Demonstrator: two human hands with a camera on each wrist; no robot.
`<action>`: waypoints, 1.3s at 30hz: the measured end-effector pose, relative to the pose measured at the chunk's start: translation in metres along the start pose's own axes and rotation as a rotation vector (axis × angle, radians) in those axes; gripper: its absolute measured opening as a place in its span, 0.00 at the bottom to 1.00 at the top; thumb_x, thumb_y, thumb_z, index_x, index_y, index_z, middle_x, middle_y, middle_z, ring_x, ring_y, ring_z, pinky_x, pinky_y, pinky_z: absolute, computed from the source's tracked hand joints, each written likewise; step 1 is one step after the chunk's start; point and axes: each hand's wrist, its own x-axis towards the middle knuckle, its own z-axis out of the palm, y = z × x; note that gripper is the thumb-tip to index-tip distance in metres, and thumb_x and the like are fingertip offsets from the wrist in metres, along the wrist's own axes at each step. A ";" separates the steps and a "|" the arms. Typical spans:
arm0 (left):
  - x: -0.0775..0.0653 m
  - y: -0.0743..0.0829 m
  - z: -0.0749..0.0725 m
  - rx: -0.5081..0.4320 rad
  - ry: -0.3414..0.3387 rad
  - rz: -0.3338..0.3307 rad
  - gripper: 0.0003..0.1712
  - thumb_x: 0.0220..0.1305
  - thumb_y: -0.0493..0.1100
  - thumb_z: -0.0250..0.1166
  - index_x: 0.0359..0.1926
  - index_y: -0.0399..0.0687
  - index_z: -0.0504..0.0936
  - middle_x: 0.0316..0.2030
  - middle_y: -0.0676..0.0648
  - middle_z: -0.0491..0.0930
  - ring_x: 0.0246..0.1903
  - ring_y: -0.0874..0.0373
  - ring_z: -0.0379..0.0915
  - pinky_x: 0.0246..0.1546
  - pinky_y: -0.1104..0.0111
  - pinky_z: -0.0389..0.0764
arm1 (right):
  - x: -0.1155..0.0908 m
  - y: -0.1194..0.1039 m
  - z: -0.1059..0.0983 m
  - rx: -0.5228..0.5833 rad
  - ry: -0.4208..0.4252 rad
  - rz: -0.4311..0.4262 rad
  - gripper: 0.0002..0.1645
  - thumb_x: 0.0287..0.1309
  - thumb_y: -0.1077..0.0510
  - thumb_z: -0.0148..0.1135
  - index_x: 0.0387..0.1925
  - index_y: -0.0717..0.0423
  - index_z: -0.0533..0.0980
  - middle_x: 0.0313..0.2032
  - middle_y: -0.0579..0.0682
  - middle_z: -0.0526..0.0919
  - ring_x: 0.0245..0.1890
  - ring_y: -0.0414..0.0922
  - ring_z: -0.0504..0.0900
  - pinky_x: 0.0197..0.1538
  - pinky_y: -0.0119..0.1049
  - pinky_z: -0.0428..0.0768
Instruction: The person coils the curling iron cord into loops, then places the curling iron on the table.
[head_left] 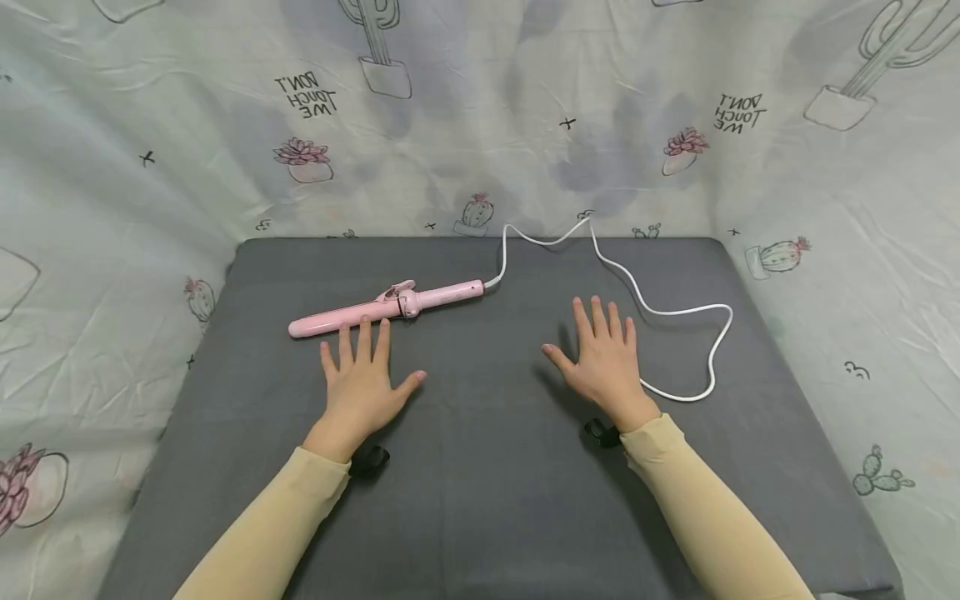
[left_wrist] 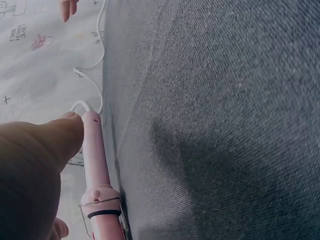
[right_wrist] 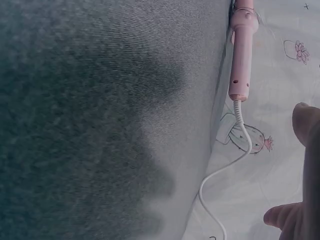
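A pink curling iron (head_left: 345, 318) lies on the grey table, its barrel to the left and its handle (head_left: 450, 294) to the right. From the handle's end runs a white cord (head_left: 682, 312), looping to the back edge and round to the right. My left hand (head_left: 358, 392) is spread palm down just in front of the barrel, fingers straight, its fingertips close to it; whether they touch is unclear. Fingers spread too, my right hand (head_left: 606, 367) holds nothing and is nearest to the cord. The left wrist view shows the handle (left_wrist: 96, 150) beyond the thumb (left_wrist: 70, 135).
Grey cloth covers the table (head_left: 480, 500). A pale curtain (head_left: 480, 108) printed with cacti hangs behind it and along both sides. A small black device (head_left: 369, 461) sits under the left wrist, another black device (head_left: 602, 433) under the right.
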 end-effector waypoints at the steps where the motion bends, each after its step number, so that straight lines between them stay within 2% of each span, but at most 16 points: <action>1: 0.001 0.001 -0.001 0.001 -0.004 0.001 0.58 0.60 0.77 0.49 0.77 0.49 0.37 0.75 0.38 0.32 0.71 0.36 0.19 0.60 0.38 0.19 | 0.001 0.000 0.000 -0.003 -0.001 -0.001 0.58 0.56 0.19 0.40 0.76 0.51 0.47 0.73 0.62 0.50 0.72 0.63 0.46 0.67 0.63 0.40; 7: 0.008 0.004 -0.004 -0.001 0.020 0.030 0.59 0.59 0.76 0.52 0.77 0.49 0.39 0.75 0.38 0.34 0.72 0.36 0.23 0.62 0.38 0.21 | 0.013 0.001 -0.001 -0.004 0.018 -0.033 0.58 0.56 0.19 0.41 0.76 0.50 0.46 0.72 0.62 0.51 0.72 0.60 0.46 0.68 0.60 0.43; 12: 0.014 0.007 -0.006 -0.008 0.012 0.064 0.61 0.57 0.77 0.54 0.77 0.49 0.40 0.75 0.39 0.34 0.72 0.37 0.23 0.63 0.39 0.23 | 0.024 -0.003 0.000 0.050 0.003 -0.082 0.58 0.57 0.21 0.44 0.76 0.50 0.46 0.73 0.61 0.50 0.72 0.60 0.47 0.68 0.59 0.46; 18: 0.025 0.010 -0.006 -0.017 0.028 0.112 0.62 0.54 0.74 0.60 0.77 0.48 0.43 0.75 0.39 0.37 0.72 0.38 0.27 0.65 0.40 0.29 | 0.036 -0.005 0.005 0.128 -0.004 -0.126 0.58 0.56 0.24 0.51 0.76 0.49 0.45 0.72 0.60 0.51 0.72 0.59 0.49 0.67 0.58 0.51; 22: 0.033 0.011 -0.008 -0.018 0.017 0.125 0.63 0.52 0.72 0.64 0.77 0.48 0.42 0.75 0.38 0.38 0.72 0.38 0.25 0.65 0.40 0.28 | 0.045 -0.005 0.009 0.175 -0.017 -0.135 0.59 0.55 0.24 0.52 0.76 0.51 0.46 0.72 0.61 0.52 0.71 0.60 0.52 0.66 0.58 0.54; 27: 0.048 0.015 -0.011 -0.013 0.024 0.164 0.63 0.52 0.69 0.66 0.76 0.47 0.43 0.74 0.38 0.41 0.73 0.39 0.29 0.66 0.43 0.32 | 0.054 0.006 0.010 0.193 -0.035 -0.103 0.60 0.55 0.24 0.54 0.76 0.51 0.45 0.72 0.61 0.52 0.70 0.61 0.53 0.66 0.59 0.54; 34: 0.066 0.019 -0.010 0.026 0.034 0.199 0.60 0.53 0.68 0.66 0.76 0.44 0.48 0.73 0.38 0.47 0.72 0.38 0.36 0.67 0.45 0.37 | 0.067 0.038 0.008 0.202 -0.046 -0.042 0.61 0.55 0.27 0.57 0.76 0.55 0.44 0.71 0.64 0.51 0.70 0.63 0.53 0.66 0.61 0.53; 39: 0.081 0.026 -0.013 0.029 -0.007 0.225 0.54 0.57 0.63 0.65 0.74 0.39 0.52 0.71 0.38 0.54 0.72 0.42 0.42 0.69 0.49 0.37 | 0.081 0.069 0.003 0.259 -0.054 0.084 0.58 0.58 0.31 0.57 0.75 0.58 0.44 0.71 0.67 0.51 0.70 0.64 0.51 0.66 0.62 0.49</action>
